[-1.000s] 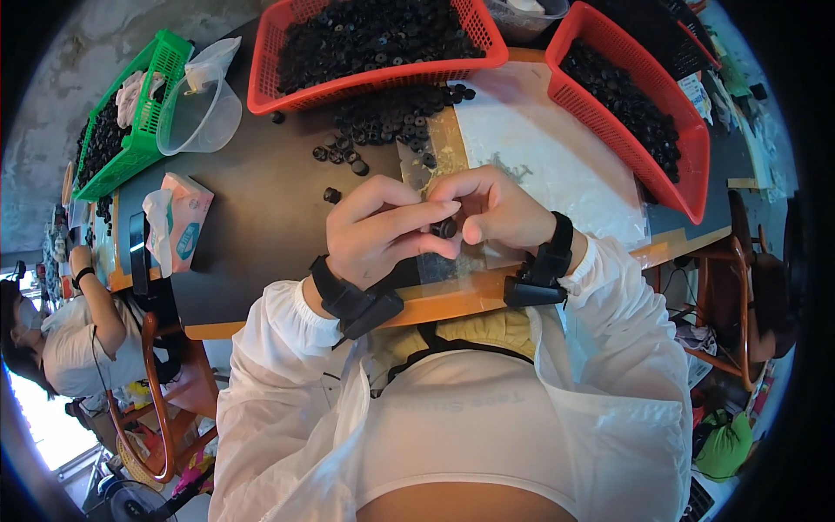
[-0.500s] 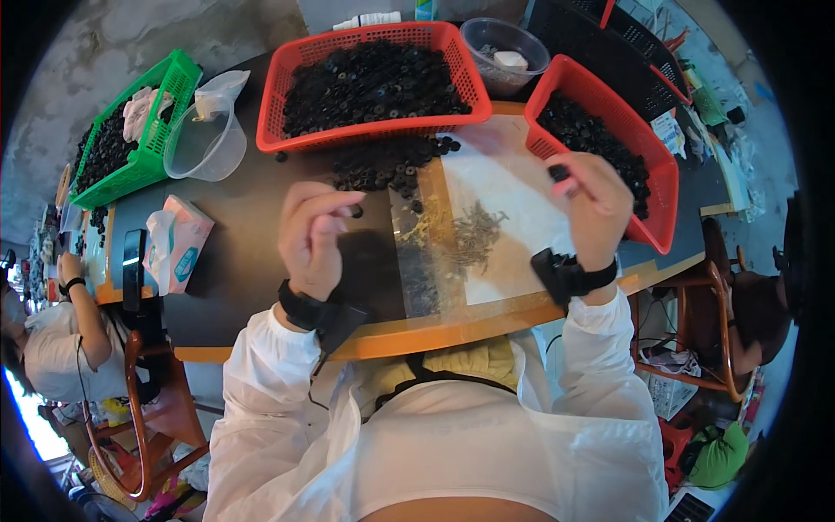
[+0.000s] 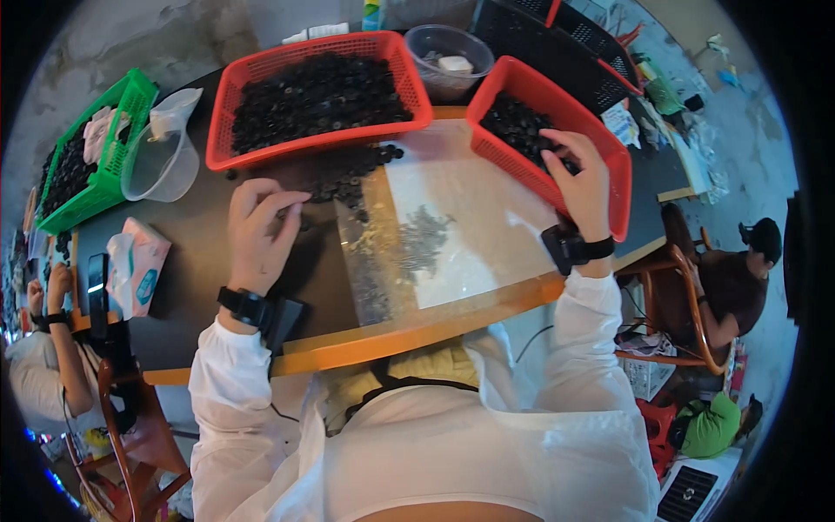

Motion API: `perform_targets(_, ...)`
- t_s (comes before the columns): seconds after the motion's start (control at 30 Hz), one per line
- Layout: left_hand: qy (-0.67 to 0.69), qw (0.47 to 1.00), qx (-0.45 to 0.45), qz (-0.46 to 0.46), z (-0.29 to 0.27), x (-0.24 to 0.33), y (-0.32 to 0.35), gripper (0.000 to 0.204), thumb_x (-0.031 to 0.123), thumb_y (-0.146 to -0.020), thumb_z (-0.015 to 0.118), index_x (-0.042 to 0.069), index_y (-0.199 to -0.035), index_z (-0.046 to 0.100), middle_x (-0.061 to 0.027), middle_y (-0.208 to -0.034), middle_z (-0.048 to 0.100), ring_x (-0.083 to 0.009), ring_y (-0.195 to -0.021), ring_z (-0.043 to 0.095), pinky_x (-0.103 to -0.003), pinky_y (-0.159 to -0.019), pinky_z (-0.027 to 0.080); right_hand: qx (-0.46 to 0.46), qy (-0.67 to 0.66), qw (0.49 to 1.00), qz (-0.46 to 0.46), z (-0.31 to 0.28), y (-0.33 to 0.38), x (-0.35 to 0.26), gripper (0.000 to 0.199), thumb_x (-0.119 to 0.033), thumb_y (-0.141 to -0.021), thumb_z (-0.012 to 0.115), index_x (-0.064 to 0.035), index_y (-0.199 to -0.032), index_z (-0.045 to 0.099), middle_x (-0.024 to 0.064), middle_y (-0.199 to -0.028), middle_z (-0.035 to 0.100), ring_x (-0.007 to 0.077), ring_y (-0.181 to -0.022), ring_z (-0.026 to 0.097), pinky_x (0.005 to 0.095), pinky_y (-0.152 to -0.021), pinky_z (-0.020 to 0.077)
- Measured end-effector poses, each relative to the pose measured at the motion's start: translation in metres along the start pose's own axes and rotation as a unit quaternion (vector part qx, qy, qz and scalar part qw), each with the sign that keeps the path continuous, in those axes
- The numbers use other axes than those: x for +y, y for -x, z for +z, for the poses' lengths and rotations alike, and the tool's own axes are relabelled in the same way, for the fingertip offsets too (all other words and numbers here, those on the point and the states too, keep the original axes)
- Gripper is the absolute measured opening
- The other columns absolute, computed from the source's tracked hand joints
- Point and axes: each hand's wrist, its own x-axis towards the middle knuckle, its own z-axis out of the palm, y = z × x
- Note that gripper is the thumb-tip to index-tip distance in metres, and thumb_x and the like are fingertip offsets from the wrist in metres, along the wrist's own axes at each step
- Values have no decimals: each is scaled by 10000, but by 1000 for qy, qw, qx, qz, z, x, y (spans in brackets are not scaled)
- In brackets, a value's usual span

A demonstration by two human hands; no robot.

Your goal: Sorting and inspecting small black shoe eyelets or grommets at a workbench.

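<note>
While the right hand (image 3: 581, 183) reaches over the smaller red basket (image 3: 619, 187), its thumb and forefinger stand slightly parted against the black pieces (image 3: 515, 128) inside; whether one sits between them cannot be told. The left hand (image 3: 259, 233) hangs above the dark worktop (image 3: 196, 291), its fingers bent and its thumb near the forefinger. Something small and dark shows just beside those fingertips, but it is unclear whether they grip it.

Loose black pieces (image 3: 341, 188) lie scattered beyond the left hand, in front of the larger red basket (image 3: 322, 143), which is heaped with more of the same. Between the hands, a pale sheet (image 3: 491, 226) covers part of the worktop, with a patch of grey shavings (image 3: 424, 242) at its left side. Behind, a clear bowl (image 3: 477, 76) containing a white block (image 3: 455, 64) stands between the two red baskets. Farther left are a clear tub (image 3: 163, 174), a green basket (image 3: 113, 152) with black pieces, and a tissue box (image 3: 150, 268).
</note>
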Motion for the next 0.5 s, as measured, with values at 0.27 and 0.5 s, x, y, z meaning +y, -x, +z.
perform_targets(0.27,21,999,9,23,-2,6,2,199,-39,-766,686,77,-927,704,-67,-908,531,-233,-844,553,-327,-741,464,-133,-531,825,141,8,30,-46,365,-275,-910,680,10,-1129,615,70,-961,645,120,-821,586,261,-779,476)
perform_targets(0.5,238,968,38,72,-6,82,2,391,258,-682,849,60,-992,715,-82,-935,544,-236,-859,556,-329,-760,459,-218,-597,764,114,39,51,-103,418,-349,-870,719,-5,-1092,630,20,-945,606,94,-821,568,254,-763,473)
